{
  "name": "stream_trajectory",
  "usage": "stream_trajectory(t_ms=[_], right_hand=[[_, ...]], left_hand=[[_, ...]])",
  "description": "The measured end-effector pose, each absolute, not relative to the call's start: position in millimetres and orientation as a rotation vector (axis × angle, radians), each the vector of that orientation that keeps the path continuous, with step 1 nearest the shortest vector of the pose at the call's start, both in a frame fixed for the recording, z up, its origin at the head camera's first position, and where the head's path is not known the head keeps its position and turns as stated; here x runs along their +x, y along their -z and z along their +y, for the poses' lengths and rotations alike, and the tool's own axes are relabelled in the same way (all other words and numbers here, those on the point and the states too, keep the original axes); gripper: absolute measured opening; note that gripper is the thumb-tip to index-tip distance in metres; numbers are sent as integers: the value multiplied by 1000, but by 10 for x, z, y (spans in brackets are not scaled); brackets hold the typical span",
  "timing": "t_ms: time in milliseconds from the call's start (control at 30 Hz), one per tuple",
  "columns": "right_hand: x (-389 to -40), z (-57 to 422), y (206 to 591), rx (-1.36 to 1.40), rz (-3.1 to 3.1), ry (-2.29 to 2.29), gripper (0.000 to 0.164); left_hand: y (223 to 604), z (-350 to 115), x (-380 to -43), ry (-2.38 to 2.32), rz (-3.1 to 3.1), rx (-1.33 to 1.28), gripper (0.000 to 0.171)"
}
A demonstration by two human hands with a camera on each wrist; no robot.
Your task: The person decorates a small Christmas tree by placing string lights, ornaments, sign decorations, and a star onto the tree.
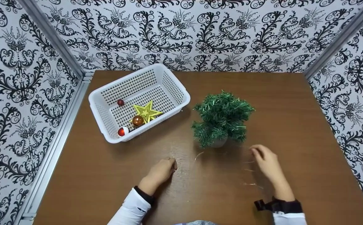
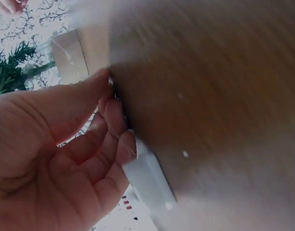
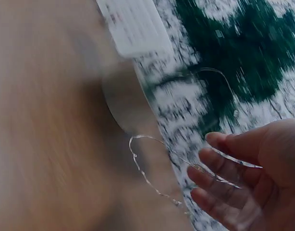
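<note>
A small green artificial Christmas tree (image 1: 222, 117) stands upright right of the table's centre, in a pale round pot (image 1: 218, 142). Thin silvery wire with tiny beads, like a fairy light string (image 3: 142, 173), trails around it. My right hand (image 1: 266, 161) is close to the tree's lower right; its bent fingers hold the wire, which crosses them in the right wrist view. Left of and nearer than the tree, my left hand (image 1: 161, 172) is just above the table with fingers curled and thumb against them. A faint strand shows at its fingertips (image 2: 126, 144).
A white perforated basket (image 1: 98, 97) stands at the back left. In it lie a yellow star (image 1: 146, 111), an orange ball (image 1: 138, 120), a red-and-white ball (image 1: 123, 131) and a small dark red ball (image 1: 120, 102). Patterned walls (image 1: 181, 34) enclose the wooden table (image 1: 278, 103).
</note>
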State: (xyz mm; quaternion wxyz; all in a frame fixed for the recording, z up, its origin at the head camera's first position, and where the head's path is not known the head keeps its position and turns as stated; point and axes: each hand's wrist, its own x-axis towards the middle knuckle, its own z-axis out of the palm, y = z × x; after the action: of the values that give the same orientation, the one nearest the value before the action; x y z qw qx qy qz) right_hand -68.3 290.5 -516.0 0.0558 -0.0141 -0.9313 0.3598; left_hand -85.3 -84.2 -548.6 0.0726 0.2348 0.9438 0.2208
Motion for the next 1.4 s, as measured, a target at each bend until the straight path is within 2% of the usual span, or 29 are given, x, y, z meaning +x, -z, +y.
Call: stream_trajectory(t_ms=[267,567,933,1100,1400], right_hand=[[-725,3338,5278,-81,-2940,-970,26],[-743,3257,5483,-50,-3004,-942,25],[-552,3078,5070,29,-3073,-1050,52],[-455,2997,4864,160,-3060,-943,64],[-339,3081,4656,222,-3158,-806,85]], left_hand=[[5483,-913,-901,-727,2855,619,7],[5377,-830,-903,-855,2905,627,11],[5076,-750,-811,-972,3027,765,6],[4959,-716,-781,-1025,3088,771,5],[4866,-703,-749,-1123,3170,723,4]])
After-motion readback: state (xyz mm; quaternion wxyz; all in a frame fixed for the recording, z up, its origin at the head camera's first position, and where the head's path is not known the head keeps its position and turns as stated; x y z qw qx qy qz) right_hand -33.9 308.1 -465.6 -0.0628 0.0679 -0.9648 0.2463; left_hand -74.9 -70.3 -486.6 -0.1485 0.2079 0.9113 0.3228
